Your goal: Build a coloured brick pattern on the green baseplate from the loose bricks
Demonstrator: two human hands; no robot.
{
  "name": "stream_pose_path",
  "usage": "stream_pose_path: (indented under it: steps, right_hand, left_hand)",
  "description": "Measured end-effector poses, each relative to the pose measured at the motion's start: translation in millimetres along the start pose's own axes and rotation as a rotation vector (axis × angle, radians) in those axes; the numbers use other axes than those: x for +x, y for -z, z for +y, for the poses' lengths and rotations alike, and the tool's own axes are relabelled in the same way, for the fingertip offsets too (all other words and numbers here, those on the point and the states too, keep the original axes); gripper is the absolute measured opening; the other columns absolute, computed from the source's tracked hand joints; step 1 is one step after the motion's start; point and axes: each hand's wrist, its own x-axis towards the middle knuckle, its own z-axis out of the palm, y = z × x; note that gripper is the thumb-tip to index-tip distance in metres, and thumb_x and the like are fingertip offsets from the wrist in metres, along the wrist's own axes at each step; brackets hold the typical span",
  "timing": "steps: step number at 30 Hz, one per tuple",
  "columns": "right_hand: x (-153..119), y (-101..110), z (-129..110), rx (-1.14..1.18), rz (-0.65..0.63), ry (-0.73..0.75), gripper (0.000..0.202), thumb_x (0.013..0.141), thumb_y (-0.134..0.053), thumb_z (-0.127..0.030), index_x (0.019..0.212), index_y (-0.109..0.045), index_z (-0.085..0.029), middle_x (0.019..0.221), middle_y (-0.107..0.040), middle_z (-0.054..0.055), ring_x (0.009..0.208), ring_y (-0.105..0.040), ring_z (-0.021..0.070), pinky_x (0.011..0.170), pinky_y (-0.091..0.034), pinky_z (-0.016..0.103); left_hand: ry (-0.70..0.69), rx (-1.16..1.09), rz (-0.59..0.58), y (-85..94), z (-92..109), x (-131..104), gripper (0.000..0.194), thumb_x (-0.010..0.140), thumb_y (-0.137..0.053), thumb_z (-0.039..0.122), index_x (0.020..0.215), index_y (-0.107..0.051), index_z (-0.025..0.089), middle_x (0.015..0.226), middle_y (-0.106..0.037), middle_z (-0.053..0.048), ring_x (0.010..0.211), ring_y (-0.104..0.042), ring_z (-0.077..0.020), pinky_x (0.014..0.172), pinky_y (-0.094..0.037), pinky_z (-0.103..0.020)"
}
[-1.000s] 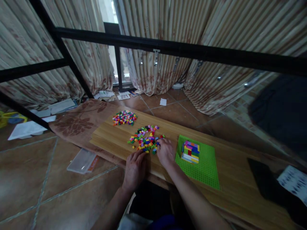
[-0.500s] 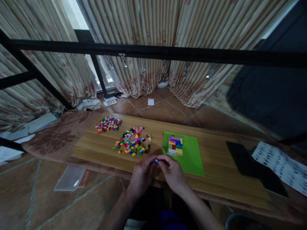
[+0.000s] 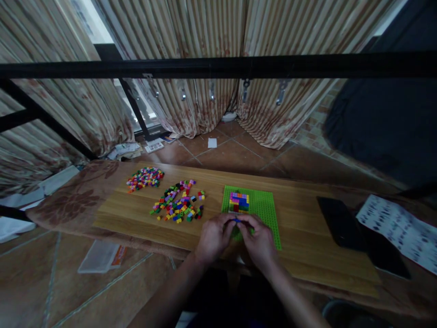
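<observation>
Both my left hand [image 3: 214, 236] and my right hand [image 3: 260, 239] are closed, fingertips pinching a small blue toy brick [image 3: 236, 220] between them. They are over the near left part of a green studded baseplate [image 3: 268, 214]. Just beyond my fingertips is a block of coloured bricks [image 3: 240, 200] built on the plate, in purple, blue, yellow, red and other colours. Its near rows are hidden by my hands. Whether the blue brick touches the plate or the built block, I cannot tell.
Loose bricks lie in a nearer pile [image 3: 179, 202] and a farther pile [image 3: 146, 177] on the wooden board [image 3: 133, 218]. A black flat panel [image 3: 339, 223] and a printed sheet [image 3: 399, 232] are at the right. A clear plastic lid [image 3: 99, 257] lies on the floor.
My hands have moved right and forward with the brick, from the board's near edge to over the baseplate. The whole view has shifted slightly.
</observation>
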Motion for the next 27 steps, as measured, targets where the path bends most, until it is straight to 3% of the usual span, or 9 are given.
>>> stream_pose_path:
  steps: [6,16,27]
  right_hand:
    - [23,3,2,-0.18,0.064,0.133,0.02,0.088,-0.051,-0.029,0.097,-0.068,-0.023,0.098,-0.065,0.005,0.094,-0.06,0.0196,0.085,-0.047,0.034]
    - [34,14,16,-0.06,0.168,0.034,0.022,0.087,-0.051,-0.033,0.093,-0.068,-0.02,0.094,-0.065,0.006,0.085,-0.061,0.0171,0.077,-0.049,0.031]
    - [42,9,18,-0.055,0.151,0.044,0.022,0.087,-0.051,-0.035,0.092,-0.068,-0.022,0.095,-0.067,0.006,0.086,-0.063,0.0186,0.078,-0.05,0.033]
  left_hand:
    - [0.006,0.042,0.037,5.7,-5,24,0.02,0.092,-0.048,0.024,0.097,-0.068,0.022,0.093,-0.073,-0.001,0.087,-0.067,-0.0156,0.081,-0.051,-0.026]
    - [0.023,0.005,0.107,16.6,-33,52,0.018,0.087,-0.053,0.02,0.093,-0.07,0.019,0.092,-0.073,-0.002,0.085,-0.067,-0.0153,0.08,-0.051,-0.025]
    - [0.271,0.08,0.277,-6.8,-13,42,0.015,0.085,-0.057,0.026,0.089,-0.07,0.019,0.082,-0.073,-0.002,0.071,-0.066,-0.0137,0.069,-0.049,-0.024]
